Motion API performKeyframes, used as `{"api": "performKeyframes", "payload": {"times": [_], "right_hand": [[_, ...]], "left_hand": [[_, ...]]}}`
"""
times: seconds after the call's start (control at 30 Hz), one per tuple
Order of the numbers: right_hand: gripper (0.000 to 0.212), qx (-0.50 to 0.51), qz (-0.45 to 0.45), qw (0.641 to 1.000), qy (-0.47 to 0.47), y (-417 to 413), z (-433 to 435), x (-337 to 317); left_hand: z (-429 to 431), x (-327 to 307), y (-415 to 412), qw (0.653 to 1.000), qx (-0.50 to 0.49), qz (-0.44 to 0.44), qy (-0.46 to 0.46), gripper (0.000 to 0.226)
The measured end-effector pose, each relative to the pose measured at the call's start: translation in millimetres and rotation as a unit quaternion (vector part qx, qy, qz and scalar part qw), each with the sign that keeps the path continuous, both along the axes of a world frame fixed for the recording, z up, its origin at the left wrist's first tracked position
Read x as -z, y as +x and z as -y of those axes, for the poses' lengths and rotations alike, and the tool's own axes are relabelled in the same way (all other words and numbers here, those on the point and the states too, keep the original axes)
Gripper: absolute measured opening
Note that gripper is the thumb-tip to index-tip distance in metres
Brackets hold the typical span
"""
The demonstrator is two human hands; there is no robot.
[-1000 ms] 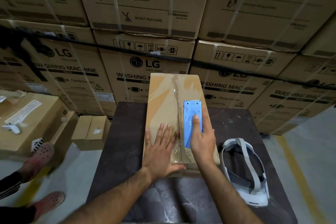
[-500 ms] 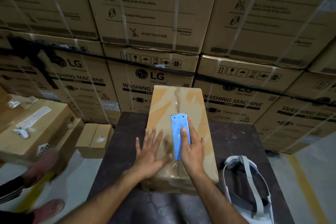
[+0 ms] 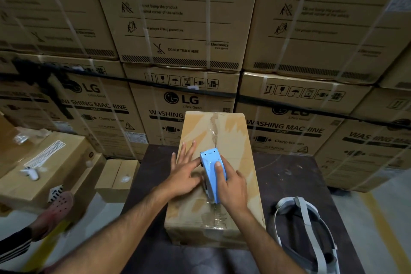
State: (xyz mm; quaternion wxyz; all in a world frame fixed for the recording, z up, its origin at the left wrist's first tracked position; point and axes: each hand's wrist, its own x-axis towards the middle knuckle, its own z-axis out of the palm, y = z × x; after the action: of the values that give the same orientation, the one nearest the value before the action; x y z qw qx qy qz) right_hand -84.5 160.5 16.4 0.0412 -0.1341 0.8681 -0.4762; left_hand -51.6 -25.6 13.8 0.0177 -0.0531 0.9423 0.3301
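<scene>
A long brown cardboard box (image 3: 235,140) lies lengthwise on a dark table (image 3: 289,176), with clear tape along its centre seam. My right hand (image 3: 233,182) grips a light blue tape dispenser (image 3: 211,169) that sits tilted on the seam at the box's middle. My left hand (image 3: 185,170) lies flat on the box top just left of the dispenser, fingers spread and touching its side.
A white headset with grey straps (image 3: 307,229) lies on the table to the right of the box. Stacked washing-machine cartons (image 3: 184,51) form a wall behind. Smaller boxes (image 3: 40,169) stand at the left, where another person's foot in a pink shoe (image 3: 57,209) is raised.
My right hand has drawn the dispenser back along the seam toward me and tilted it onto its side. My left hand has shifted closer to it. The foot at left has lifted.
</scene>
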Motion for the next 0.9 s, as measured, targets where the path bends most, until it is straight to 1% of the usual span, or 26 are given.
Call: {"api": "performKeyframes", "payload": {"times": [0.03,0.1,0.13,0.2,0.33,0.53,0.63,0.77,0.9], "right_hand": [[0.069,0.002,-0.033,0.998,0.05,0,-1,-1],[0.081,-0.005,-0.111,0.984,0.142,0,-3,0],[0.086,-0.01,-0.142,0.975,0.168,-1,-4,3],[0.091,-0.018,-0.172,0.967,0.186,-1,-4,6],[0.076,-0.048,-0.23,0.95,0.205,5,3,2],[0.064,-0.095,-0.248,0.935,0.236,-1,-8,7],[0.057,-0.101,-0.255,0.934,0.23,-3,-18,5],[0.056,-0.093,-0.216,0.954,0.183,-4,-27,3],[0.054,-0.087,-0.142,0.983,0.079,-5,-24,2]], "left_hand": [[-4,1,1,1.0,-0.004,0.002,0.005,0.076],[-9,2,2,1.0,-0.014,-0.001,-0.002,0.074],[-10,2,3,1.0,-0.017,-0.003,-0.012,0.076],[-16,1,4,0.999,-0.016,0.002,-0.036,0.08],[-30,-1,7,0.995,-0.019,0.029,-0.091,0.081],[-36,-7,19,0.993,-0.02,0.023,-0.118,0.083],[-42,-10,21,0.991,-0.014,0.026,-0.13,0.09],[-51,-11,23,0.991,0.007,0.026,-0.133,0.095],[-56,-15,22,0.994,0.024,0.006,-0.104,0.098]]}}
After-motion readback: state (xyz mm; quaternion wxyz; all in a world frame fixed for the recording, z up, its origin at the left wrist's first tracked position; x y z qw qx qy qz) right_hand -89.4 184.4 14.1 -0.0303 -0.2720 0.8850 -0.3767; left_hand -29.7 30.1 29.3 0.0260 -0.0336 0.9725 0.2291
